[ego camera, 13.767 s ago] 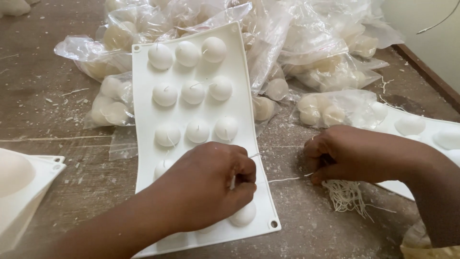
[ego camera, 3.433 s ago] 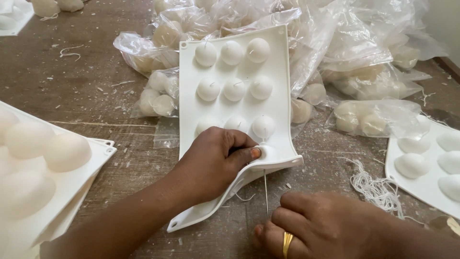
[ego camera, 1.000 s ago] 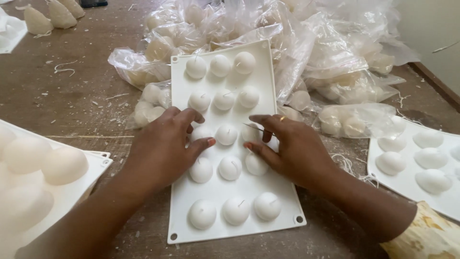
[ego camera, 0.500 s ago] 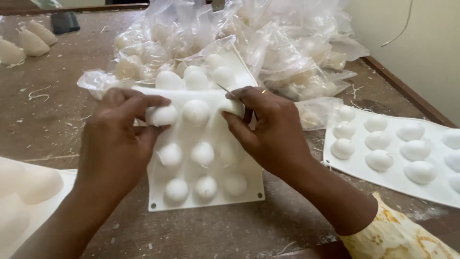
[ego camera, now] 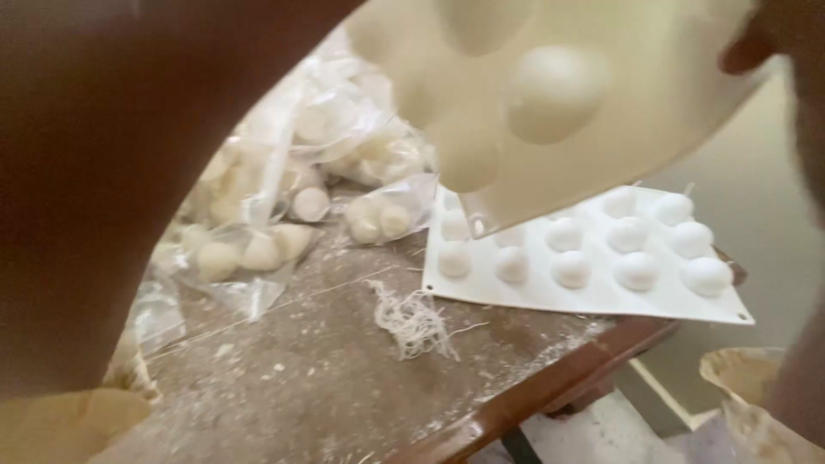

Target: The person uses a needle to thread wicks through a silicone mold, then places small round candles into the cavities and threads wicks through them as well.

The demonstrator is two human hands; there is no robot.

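A white silicone mould (ego camera: 619, 146) with round domes is raised close to the camera and fills the top of the view, tilted with its domed side facing me. My left hand and forearm (ego camera: 172, 129) are a dark blur over the left side and meet the mould's upper left corner. My right hand (ego camera: 778, 39) shows at the top right, with a finger on the mould's right edge. Both hands grip the mould; the fingers are mostly out of frame.
A second white mould (ego camera: 524, 296) with rows of domes lies on the dusty wooden table near its right edge (ego camera: 550, 391). A tuft of white threads (ego camera: 414, 322) lies beside it. Clear plastic bags of pale balls (ego camera: 258, 249) are heaped at the back left.
The mould has left the table and is now lifted up in front of the camera in both hands. The view has swung right toward the table's edge.
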